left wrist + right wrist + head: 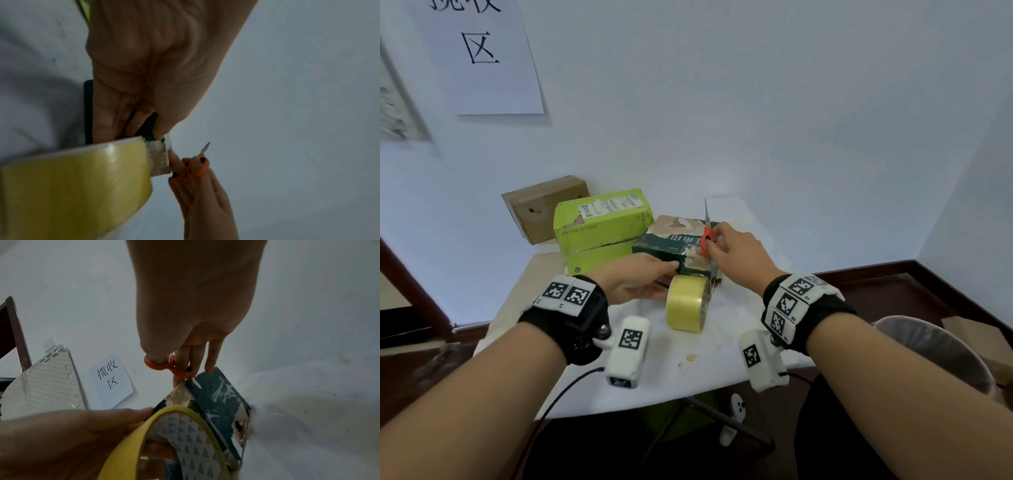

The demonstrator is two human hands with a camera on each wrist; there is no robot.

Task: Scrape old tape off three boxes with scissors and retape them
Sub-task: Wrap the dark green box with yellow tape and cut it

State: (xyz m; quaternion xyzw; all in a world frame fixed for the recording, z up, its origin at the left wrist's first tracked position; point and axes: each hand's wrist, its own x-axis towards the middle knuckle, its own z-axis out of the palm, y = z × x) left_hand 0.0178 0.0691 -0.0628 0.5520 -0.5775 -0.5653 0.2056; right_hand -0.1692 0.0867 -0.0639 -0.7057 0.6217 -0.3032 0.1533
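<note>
Three boxes are sitting on the white table (722,363): nearest, the dark green box (671,245), which the left hand (635,282) is gripping beside the tape roll (687,303) while the right hand (736,255) is holding the scissors (707,236) (blades up); behind, the lime box (601,222) and brown box (544,207) are nearing the wall (756,102).

White table (722,370) in a room corner, carrying three boxes and a tape roll.

Far left lies a brown box (541,205); just right of it a green box (599,222); a dark box (671,246) sits mid-table. The yellow tape roll (686,303) stands on edge just near of the dark box. Brown scraps (690,358) lie nearer.
</note>
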